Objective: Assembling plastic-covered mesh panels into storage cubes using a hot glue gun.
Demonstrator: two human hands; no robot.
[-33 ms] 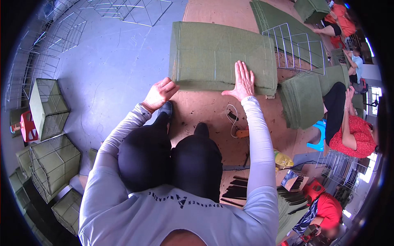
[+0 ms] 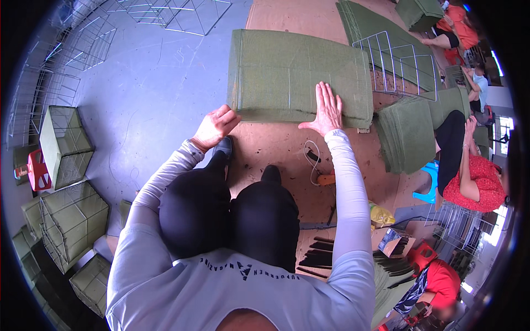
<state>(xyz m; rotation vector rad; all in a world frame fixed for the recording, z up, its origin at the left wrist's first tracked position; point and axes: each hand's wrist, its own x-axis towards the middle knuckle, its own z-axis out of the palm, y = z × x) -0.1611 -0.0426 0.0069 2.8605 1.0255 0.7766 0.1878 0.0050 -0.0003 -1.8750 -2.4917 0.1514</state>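
A green fabric-covered wire panel (image 2: 298, 77) lies flat on the brown board floor (image 2: 276, 149) just beyond the person's knees, its long side running left to right. White lines of the wire frame show through the cloth. The right hand (image 2: 326, 110) rests palm down on the near right part of the panel, its fingers (image 2: 323, 94) spread wide and flat, pointing to the far side, holding nothing. The left hand (image 2: 214, 127) is at the panel's near left corner, its fingers (image 2: 226, 117) curled narrow and touching the edge of the cloth there; whether they pinch the edge cannot be told.

The person sits with black-clad knees (image 2: 232, 215) drawn together, both arms in pale grey sleeves (image 2: 348, 187) reaching forward. On the board between the right arm and the knees lies a white cord (image 2: 312, 160) beside a small orange tool (image 2: 327, 179). Near right of that sits a yellow bag (image 2: 381, 215) and a fan of black strips (image 2: 320, 256).

To the right of the panel a bare white wire frame (image 2: 395, 63) lies on more green cloth, and a stack of green fabric pieces (image 2: 406, 135) sits just beside it. Another person in a red patterned top (image 2: 477, 185) sits at the right on a blue stool (image 2: 428, 182). On the grey floor (image 2: 149, 94) at the left stand several green fabric cubes with wire frames (image 2: 66, 143), and bare wire grids (image 2: 176, 14) lie at the far left.
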